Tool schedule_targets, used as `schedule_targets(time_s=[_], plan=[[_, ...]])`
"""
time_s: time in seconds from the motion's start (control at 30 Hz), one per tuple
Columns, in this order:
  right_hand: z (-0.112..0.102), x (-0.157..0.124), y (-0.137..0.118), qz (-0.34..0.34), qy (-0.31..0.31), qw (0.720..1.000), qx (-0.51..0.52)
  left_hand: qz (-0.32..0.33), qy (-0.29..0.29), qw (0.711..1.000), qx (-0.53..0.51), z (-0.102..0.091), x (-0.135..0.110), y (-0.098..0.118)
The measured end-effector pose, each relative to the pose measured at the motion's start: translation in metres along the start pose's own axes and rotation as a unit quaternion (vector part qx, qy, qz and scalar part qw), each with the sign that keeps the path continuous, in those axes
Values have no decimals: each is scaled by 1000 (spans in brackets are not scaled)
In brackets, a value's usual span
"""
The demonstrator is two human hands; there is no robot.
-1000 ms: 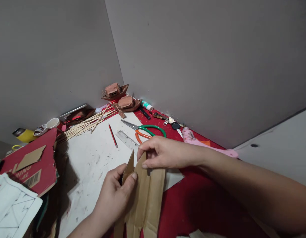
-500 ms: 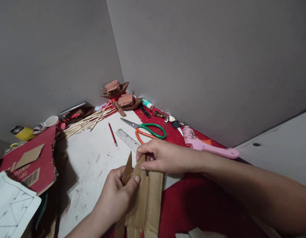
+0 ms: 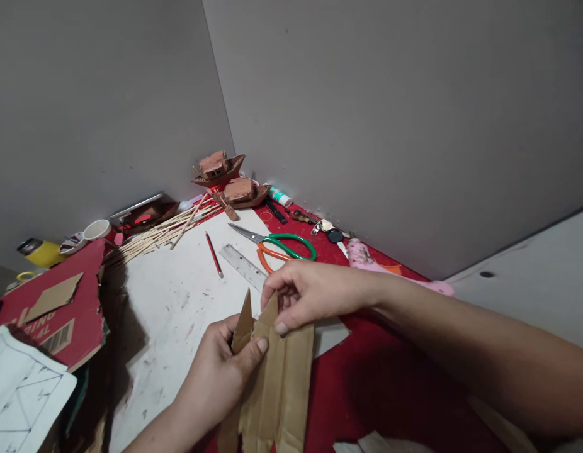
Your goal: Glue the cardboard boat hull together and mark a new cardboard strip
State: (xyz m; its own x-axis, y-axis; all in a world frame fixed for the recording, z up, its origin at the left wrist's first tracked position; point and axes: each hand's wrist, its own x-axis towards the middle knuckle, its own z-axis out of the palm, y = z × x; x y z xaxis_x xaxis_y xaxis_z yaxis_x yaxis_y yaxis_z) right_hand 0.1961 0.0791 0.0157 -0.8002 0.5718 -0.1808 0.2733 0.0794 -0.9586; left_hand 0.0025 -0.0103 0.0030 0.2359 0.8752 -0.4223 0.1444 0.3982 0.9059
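Note:
A creased brown cardboard piece (image 3: 291, 384) with pointed tips at its far end is held at the near side of the table. My left hand (image 3: 223, 368) is closed round its left side, the thumb pressed flat on the top face. At the far tip, my right hand (image 3: 310, 296) curls over the cardboard with the thumb on its near side; the fingertips behind are partly hidden. Just beyond the right hand lie a steel ruler (image 3: 242, 265) and scissors (image 3: 284, 245) with green and orange handles. A red pencil (image 3: 215, 255) rests on the white sheet (image 3: 164, 314).
Two brown model boats (image 3: 219, 167) stand in the far corner, near thin wooden sticks (image 3: 164, 229). Red printed cardboard (image 3: 86, 277) and a drawn paper (image 3: 24, 390) lie at left. A pink-handled tool (image 3: 362, 255) and keys (image 3: 325, 226) lie along the right wall.
My right hand has shifted slightly right and its thumb has slid a little down the cardboard. The left hand keeps its hold.

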Motion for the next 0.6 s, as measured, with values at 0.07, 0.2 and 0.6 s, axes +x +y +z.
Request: schedule_targets(time_s=[0.07,0.2,0.6], plan=[[-4,2,6,27,-71,995,60,6,10,1000,4,1,-2,1],[2,5,13,27,-62,995,71,26,33,999,26,3,-4,2],[27,2,7,-30,53,996,-57,19,38,999,1,0,3,-2]])
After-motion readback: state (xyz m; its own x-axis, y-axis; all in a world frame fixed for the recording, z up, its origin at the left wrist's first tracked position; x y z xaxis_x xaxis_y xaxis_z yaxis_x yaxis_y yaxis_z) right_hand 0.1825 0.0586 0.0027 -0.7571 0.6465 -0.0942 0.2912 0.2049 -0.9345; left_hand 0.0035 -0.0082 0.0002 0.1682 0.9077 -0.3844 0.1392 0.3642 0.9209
